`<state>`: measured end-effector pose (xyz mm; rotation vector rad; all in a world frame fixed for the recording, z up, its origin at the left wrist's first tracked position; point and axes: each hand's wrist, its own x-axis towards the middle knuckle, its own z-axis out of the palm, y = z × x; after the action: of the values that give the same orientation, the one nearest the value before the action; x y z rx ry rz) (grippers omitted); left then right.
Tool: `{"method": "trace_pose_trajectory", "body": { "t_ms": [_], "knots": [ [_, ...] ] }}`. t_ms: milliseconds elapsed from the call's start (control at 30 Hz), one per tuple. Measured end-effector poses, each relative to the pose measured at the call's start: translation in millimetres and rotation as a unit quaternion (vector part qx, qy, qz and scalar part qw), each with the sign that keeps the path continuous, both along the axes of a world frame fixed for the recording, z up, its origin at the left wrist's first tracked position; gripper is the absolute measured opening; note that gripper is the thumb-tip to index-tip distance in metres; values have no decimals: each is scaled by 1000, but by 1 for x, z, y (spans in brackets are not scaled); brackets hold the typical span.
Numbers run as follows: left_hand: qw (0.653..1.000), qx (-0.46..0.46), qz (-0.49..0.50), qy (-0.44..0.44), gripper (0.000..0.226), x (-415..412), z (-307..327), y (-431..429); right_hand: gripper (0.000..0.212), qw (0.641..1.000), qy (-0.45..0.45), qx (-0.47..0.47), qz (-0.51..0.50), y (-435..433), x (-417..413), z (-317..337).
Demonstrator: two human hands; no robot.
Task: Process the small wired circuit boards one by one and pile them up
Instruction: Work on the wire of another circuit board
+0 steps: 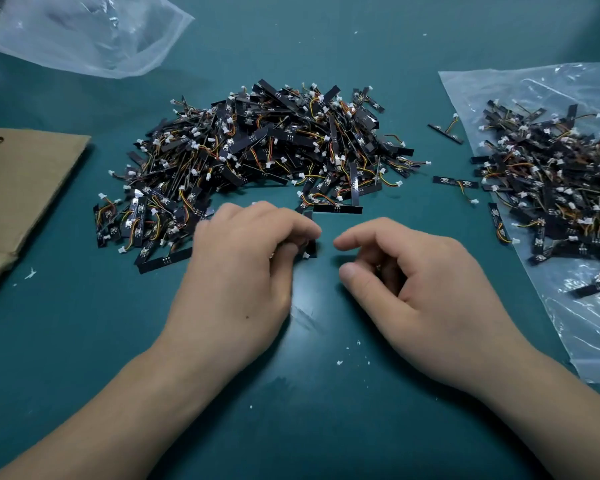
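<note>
A big heap of small black circuit boards [257, 154] with coloured wires and white plugs lies at the middle of the green table. A second heap of boards [548, 188] rests on a clear plastic bag at the right. My left hand [243, 271] sits just in front of the big heap, fingers curled around one small black board [310, 249] whose end pokes out under the fingertips. My right hand [413, 282] lies beside it, fingers loosely bent and apart, holding nothing.
A clear plastic bag [84, 32] lies at the back left. Brown cardboard [21, 188] covers the left edge of the table. The right-hand plastic bag [589, 341] reaches toward the front. Two loose boards [445, 133] lie between the heaps. White crumbs dot the mat.
</note>
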<state>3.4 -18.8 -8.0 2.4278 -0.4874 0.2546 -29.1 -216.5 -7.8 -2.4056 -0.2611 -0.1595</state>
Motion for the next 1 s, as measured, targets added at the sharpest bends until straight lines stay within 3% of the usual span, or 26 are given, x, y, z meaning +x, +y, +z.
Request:
{"method": "trace_pose_trajectory", "body": {
  "t_ms": [233,467,633,767,900,1000],
  "knots": [
    [989,-107,-105,-2,43,0,1,0,24,999,-4,-38,19,1,0,2],
    [963,-240,-89,84,49,-2,0,1,8,997,0,-68,22,2,-1,3],
    [923,-369,-11,106,37,5,6,5,28,996,-18,-77,45,0,-2,5],
    [940,-312,-34,133,35,5,9,2,37,978,-45,-168,115,7,-5,7],
    [970,-215,-55,103,33,-3,9,-4,15,985,-34,-132,103,8,-3,7],
    [977,-189,-53,88,33,-4,10,-3,10,985,-41,-140,96,8,-3,6]
  ]
}}
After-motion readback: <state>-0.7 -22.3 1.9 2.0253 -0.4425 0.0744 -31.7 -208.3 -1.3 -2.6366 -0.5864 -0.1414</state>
